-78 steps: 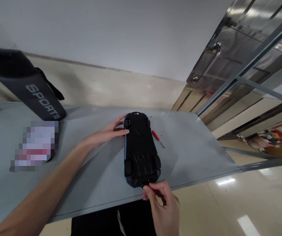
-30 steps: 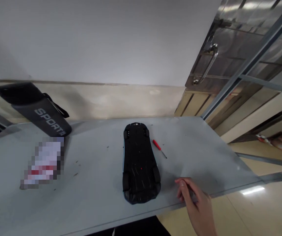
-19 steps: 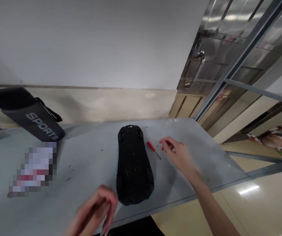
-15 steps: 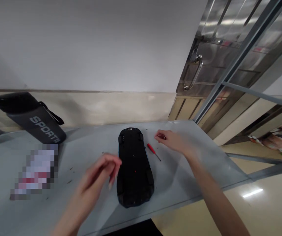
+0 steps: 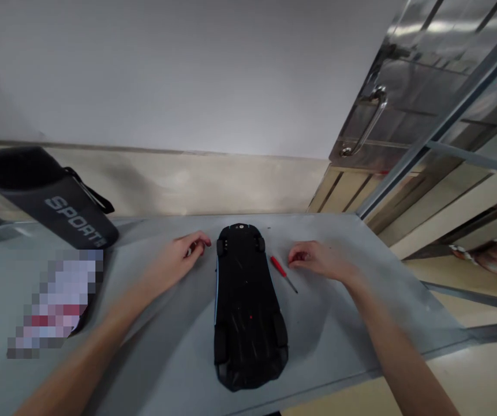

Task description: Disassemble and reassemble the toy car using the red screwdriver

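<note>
A toy car [image 5: 248, 300] lies upside down on the grey table, its black underside facing up and a blue edge showing along its side. Left of its narrower far end, my left hand [image 5: 187, 252] is near the table top with fingers bent together and thumb close to them. Whatever they may pinch is too small to make out. A small red-handled screwdriver [image 5: 279, 267] lies right of the car, its shaft pointing toward me. Just beyond the handle, on its right, rests my right hand [image 5: 313, 258], fingers curled in; anything inside is hidden.
A dark sports bottle [image 5: 64, 208] leans at the table's back left, with a blurred-out packet [image 5: 60, 300] in front of it. Behind the table [image 5: 165, 346] runs a wall [image 5: 179, 75]. Metal frame bars [image 5: 430, 136] and a steel door handle [image 5: 369, 124] are at the right.
My left hand has moved away from the car's side, farther back on the table. My right hand has come nearer the screwdriver handle. The view has shifted slightly; the car stays upside down.
</note>
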`<state>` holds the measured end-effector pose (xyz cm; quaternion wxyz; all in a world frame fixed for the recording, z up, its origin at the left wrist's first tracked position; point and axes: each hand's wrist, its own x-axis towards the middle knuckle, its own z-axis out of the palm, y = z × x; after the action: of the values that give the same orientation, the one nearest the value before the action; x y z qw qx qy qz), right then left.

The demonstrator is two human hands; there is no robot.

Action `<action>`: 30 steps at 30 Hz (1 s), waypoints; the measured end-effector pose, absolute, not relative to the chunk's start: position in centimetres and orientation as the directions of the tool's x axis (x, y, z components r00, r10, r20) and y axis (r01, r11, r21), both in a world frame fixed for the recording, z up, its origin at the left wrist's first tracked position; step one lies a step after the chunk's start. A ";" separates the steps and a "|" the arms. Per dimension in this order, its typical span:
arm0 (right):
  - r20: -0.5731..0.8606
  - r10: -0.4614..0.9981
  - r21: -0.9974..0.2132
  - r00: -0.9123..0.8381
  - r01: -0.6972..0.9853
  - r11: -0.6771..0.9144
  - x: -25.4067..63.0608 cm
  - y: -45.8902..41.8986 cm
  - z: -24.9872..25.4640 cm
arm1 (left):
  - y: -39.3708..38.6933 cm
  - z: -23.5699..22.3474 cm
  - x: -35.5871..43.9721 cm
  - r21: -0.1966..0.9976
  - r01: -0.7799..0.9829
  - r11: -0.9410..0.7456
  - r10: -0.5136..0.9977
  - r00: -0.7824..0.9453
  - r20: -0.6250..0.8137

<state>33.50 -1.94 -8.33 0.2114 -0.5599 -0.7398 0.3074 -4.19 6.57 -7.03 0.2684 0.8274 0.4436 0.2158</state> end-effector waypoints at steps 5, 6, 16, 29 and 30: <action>-0.006 0.958 -0.634 -0.286 0.742 0.217 33.3 -2.3 -8.4 | 6.1 -6.1 -5.4 0.571 0.683 -0.456 0.870 0.476 0.126; 0.000 0.959 -0.623 -0.282 0.751 0.221 33.3 -2.3 -8.3 | 6.1 -6.2 -5.4 0.564 0.688 -0.457 0.870 0.477 0.123; 0.092 0.987 -0.739 -0.130 0.656 0.156 30.7 -3.0 -6.2 | 5.7 -7.5 -4.6 0.507 0.682 -0.527 0.825 0.554 0.112; 0.095 0.769 -0.579 -0.632 0.593 0.560 18.9 -1.7 -0.1 | 6.0 -8.3 -4.7 0.490 0.634 -0.598 0.778 0.606 0.167; 0.090 0.776 -0.558 -0.624 0.614 0.559 18.9 -1.8 -0.3 | 5.9 -8.4 -4.7 0.493 0.628 -0.602 0.776 0.606 0.175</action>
<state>18.90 -1.76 -0.35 0.1655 -0.4007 -0.8672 0.2452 -4.67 5.94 -8.41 0.1948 0.8747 0.4014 0.1894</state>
